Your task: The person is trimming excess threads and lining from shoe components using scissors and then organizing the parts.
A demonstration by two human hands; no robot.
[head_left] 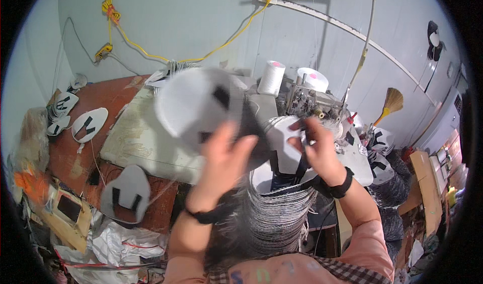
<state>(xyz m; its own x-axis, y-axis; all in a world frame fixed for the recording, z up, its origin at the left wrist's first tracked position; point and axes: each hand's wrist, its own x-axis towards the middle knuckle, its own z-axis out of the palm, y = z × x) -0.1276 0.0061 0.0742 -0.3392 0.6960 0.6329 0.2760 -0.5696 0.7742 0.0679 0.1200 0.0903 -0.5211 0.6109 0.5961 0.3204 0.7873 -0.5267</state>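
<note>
We find the pale oval panel (183, 105) in front of the left hand (226, 155), above the worn pale sheet (138, 143) on the tabletop (70, 158). The left thumb stands apart from the fingers, but both hand and panel are blurred, so we cannot tell whether the hand grips it. The right hand (319, 145) is closed, fingers curled round what appears to be a dark strip (302, 168); we judge that this short fingertip hold keeps the narrow piece controllable. Directly below, the tall stack of panels (279, 223) stands against the near edge of the tabletop, edges roughly aligned, probably so that each piece lies within easy reach. We note the sewing machine (317, 105) just beyond the right hand, with the thread cone (271, 77) upright behind, presumably so that thread can draw off freely. At the left, the loose panel (126, 193) lies flat with its black strips facing up, which leaves their placement open to inspection.
</note>
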